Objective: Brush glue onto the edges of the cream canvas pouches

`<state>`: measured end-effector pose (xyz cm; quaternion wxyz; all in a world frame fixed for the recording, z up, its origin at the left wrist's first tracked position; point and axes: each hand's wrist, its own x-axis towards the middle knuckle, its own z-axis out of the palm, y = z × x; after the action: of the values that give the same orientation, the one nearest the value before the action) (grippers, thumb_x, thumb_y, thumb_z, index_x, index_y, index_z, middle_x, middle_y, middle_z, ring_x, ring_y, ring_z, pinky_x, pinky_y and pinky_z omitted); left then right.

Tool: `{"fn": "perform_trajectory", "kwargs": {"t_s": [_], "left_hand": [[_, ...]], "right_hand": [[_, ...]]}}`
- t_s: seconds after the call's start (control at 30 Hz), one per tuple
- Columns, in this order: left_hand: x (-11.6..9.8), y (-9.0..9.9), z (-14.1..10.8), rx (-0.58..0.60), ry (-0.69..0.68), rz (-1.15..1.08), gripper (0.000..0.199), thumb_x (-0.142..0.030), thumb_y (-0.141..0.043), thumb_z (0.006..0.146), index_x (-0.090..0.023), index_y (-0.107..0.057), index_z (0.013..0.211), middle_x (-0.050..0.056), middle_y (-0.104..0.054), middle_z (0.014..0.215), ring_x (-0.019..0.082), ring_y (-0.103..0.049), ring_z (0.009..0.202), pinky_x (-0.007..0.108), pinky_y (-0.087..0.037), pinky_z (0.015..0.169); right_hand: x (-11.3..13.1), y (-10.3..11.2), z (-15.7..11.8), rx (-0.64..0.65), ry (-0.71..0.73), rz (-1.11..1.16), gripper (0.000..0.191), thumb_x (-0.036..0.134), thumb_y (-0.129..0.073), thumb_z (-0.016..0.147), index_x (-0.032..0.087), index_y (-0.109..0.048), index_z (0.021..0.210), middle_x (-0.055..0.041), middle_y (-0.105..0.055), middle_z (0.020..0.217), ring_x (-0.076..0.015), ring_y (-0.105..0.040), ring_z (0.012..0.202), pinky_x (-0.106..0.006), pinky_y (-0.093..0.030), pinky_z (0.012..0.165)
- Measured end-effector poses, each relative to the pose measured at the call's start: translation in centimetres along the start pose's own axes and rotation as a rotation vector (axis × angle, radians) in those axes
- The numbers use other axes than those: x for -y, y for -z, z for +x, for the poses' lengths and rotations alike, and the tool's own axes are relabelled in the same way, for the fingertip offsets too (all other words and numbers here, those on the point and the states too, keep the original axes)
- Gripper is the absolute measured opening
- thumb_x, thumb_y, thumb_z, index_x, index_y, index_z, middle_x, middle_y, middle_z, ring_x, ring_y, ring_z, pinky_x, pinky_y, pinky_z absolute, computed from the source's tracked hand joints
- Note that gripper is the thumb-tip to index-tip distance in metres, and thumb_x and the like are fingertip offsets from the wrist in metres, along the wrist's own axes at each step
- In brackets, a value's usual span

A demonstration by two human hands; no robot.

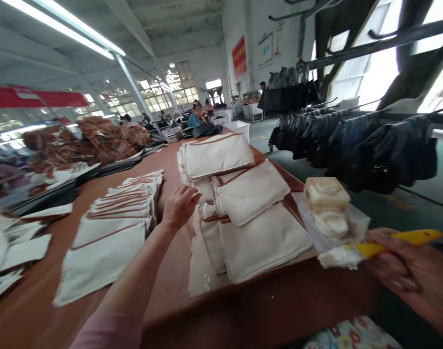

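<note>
My right hand (406, 271) grips a yellow-handled brush (399, 241) whose bristles are coated in white paste. Just behind the brush, a pale block-shaped container (326, 194) with a white lump in front of it rests on a sheet at the table's right edge. My left hand (180, 206) is above the table, beside stacked cream fabric pieces (261, 237); its fingers are curled together, and whether anything is between them is too small to tell. Left of my forearm lies a fanned row of cream pieces with brown edging (105, 247).
The brown table (166, 276) stretches away from me. More cream pieces (18, 242) and black sheets lie at the left, with heaped brown material (94, 138) behind. Dark bags (370, 145) hang on racks at the right. Several people sit farther back.
</note>
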<state>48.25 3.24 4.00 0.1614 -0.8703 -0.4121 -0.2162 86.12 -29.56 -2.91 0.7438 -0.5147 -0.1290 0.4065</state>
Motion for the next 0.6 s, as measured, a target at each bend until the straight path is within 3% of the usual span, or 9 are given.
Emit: {"fn": "perform_trajectory", "kwargs": {"t_s": [0.07,0.17,0.23,0.4,0.6], "left_hand": [[-5.0,-2.0,3.0,0.072,-0.061,-0.062,0.038,-0.046,-0.046,0.099,-0.021,-0.067,0.117,0.012,-0.066,0.114,0.028,-0.057,0.112,0.037,-0.041,0.099],[-11.4,-4.5,7.7,0.132,0.030,-0.099,0.040,-0.045,-0.047,0.098,-0.020,-0.063,0.126,0.013,-0.064,0.123,0.028,-0.056,0.116,0.037,-0.042,0.100],[-14.4,-6.1,10.6,0.146,0.100,-0.099,0.041,-0.044,-0.048,0.098,-0.019,-0.063,0.126,0.014,-0.063,0.123,0.030,-0.057,0.115,0.039,-0.043,0.097],[-18.3,-8.7,15.1,0.147,0.274,-0.082,0.041,-0.044,-0.054,0.093,-0.012,-0.066,0.115,0.025,-0.060,0.123,0.041,-0.053,0.119,0.051,-0.044,0.094],[-20.5,-8.7,15.6,0.219,0.252,-0.194,0.028,-0.027,-0.070,0.080,-0.017,-0.069,0.106,0.019,-0.062,0.125,0.037,-0.053,0.122,0.044,-0.042,0.097]], "right_hand": [[0.5,-0.3,-0.3,-0.003,-0.055,0.014,0.035,0.038,-0.084,0.065,0.026,-0.052,0.058,0.0012,-0.028,0.045,-0.0080,-0.025,0.036,-0.024,-0.023,0.031],[0.9,-0.3,-0.8,-0.012,-0.039,0.032,0.038,0.042,-0.085,0.065,0.025,-0.052,0.059,0.0031,-0.028,0.043,-0.0071,-0.022,0.037,-0.022,-0.022,0.033],[1.0,0.3,-1.1,0.002,-0.023,0.039,0.039,0.043,-0.085,0.070,0.023,-0.052,0.062,0.0051,-0.029,0.042,-0.0059,-0.021,0.036,-0.021,-0.020,0.034],[1.1,2.4,-1.0,0.015,-0.016,0.099,0.041,0.043,-0.085,0.075,0.021,-0.052,0.066,0.0062,-0.035,0.040,-0.0061,-0.026,0.035,-0.020,-0.023,0.035],[0.9,3.2,-0.5,0.083,0.007,0.193,0.029,0.035,-0.080,0.084,0.019,-0.058,0.074,0.0087,-0.034,0.039,-0.0038,-0.026,0.033,-0.018,-0.024,0.037]]}}
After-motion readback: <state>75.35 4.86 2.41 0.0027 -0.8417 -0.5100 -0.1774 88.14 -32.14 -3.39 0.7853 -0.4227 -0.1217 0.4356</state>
